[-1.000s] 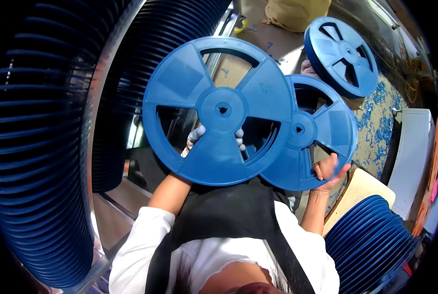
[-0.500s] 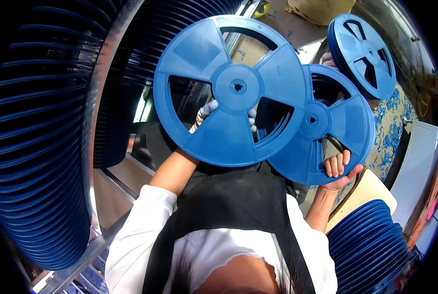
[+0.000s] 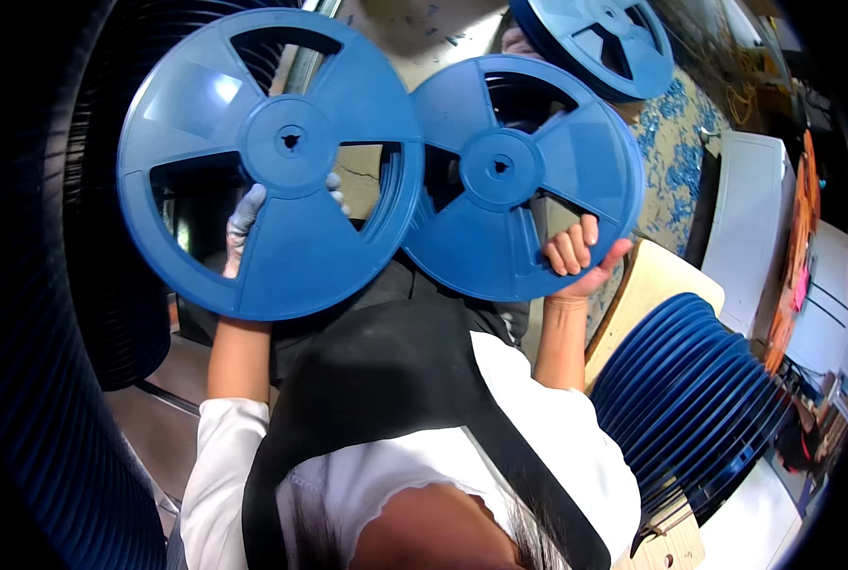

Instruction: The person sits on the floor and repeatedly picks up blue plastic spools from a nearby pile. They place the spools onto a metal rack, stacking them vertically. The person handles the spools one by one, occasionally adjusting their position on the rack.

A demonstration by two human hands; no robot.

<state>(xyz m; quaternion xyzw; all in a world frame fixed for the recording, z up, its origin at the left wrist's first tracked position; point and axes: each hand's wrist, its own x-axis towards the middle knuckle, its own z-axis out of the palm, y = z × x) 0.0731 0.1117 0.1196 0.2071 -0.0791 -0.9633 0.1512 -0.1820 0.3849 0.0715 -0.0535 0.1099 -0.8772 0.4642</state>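
Note:
In my left hand (image 3: 243,226), which wears a pale glove, is a blue plastic reel (image 3: 301,252) with three wedge-shaped windows and a small centre hole. My fingers pass through its windows around the lower spoke. More rims behind it suggest a stack. To the right, my bare right hand (image 3: 574,255) grips a second blue reel (image 3: 462,233) by its lower right rim, fingers hooked through a window and thumb outside. It too appears to have others behind it. The two front reels face up side by side, their edges meeting or slightly overlapping.
Another blue reel stack (image 3: 600,43) lies beyond, with a pinkish glove-like shape (image 3: 516,43) beside it. Many blue reels (image 3: 671,408) stand in a row near a wooden board (image 3: 685,271) at right. Dark rows of reels (image 3: 73,465) fill the left. Blue scraps (image 3: 685,161) litter the floor.
The view has shifted, so both held reels appear farther left. The left reel has moved away from the right one, and they overlap less. Both hands keep their grips.

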